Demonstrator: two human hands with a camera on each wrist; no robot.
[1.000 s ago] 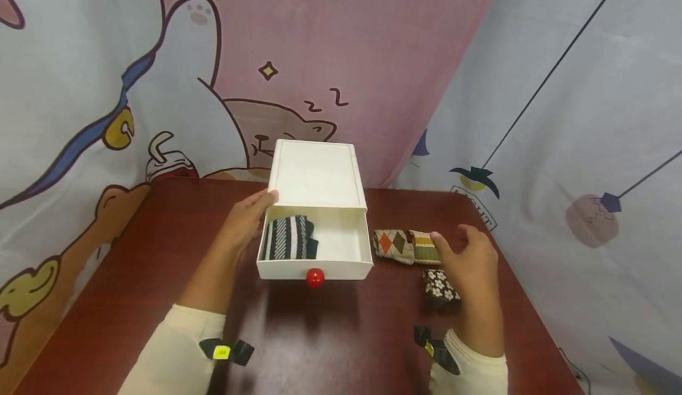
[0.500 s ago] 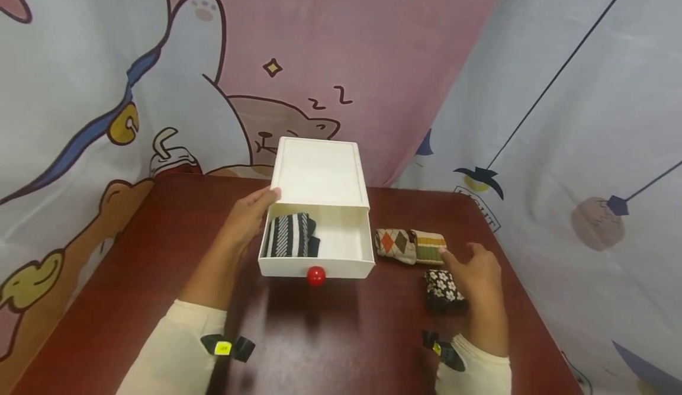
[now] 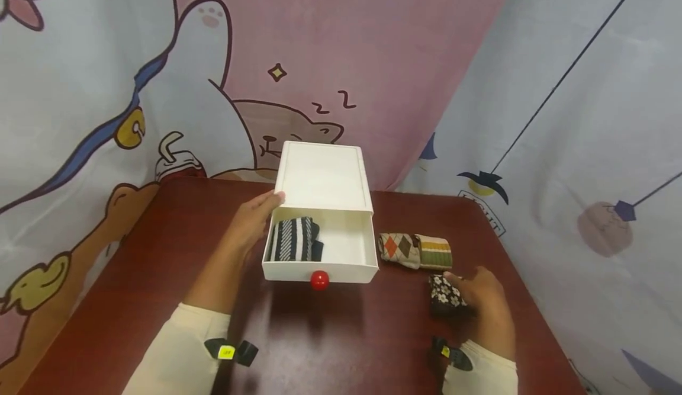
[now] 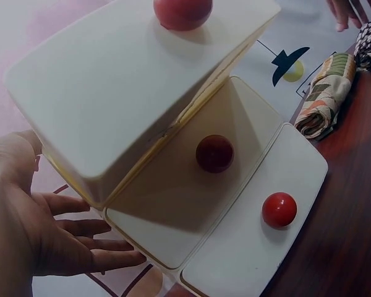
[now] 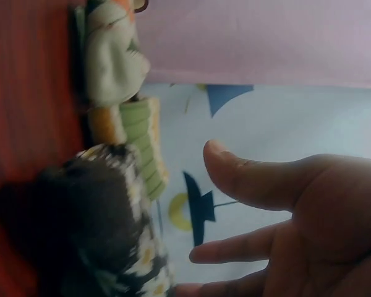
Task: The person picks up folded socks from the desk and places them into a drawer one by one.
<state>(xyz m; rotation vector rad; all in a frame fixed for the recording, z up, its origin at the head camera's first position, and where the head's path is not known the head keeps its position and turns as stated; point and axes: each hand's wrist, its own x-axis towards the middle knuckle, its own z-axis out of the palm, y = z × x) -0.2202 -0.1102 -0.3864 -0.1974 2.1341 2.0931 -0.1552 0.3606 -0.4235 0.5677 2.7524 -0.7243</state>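
Note:
A white drawer box (image 3: 325, 173) stands on the table, its top drawer (image 3: 348, 272) pulled out by a red knob's side. Folded black-and-white striped socks (image 3: 292, 240) lie in the drawer's left part. My left hand (image 3: 254, 220) rests against the box's left side, thumb at the top edge; in the left wrist view its fingers (image 4: 86, 250) are straight and spread. My right hand (image 3: 483, 293) hovers at a folded black sock with white flowers (image 3: 445, 293). In the right wrist view, thumb and fingers are apart, with the flowered sock (image 5: 142, 247) in front of them, not gripped.
Behind the flowered sock lie a folded argyle sock (image 3: 398, 249) and a green-and-yellow striped sock (image 3: 435, 253), side by side right of the drawer. Two lower drawer fronts with red knobs (image 4: 279, 210) show below. Printed curtains (image 3: 405, 57) enclose the dark red table (image 3: 341, 341).
My right hand has moved down and slightly right, from beside the striped sock to the flowered one. The left hand keeps its place on the box. The head view has shifted slightly.

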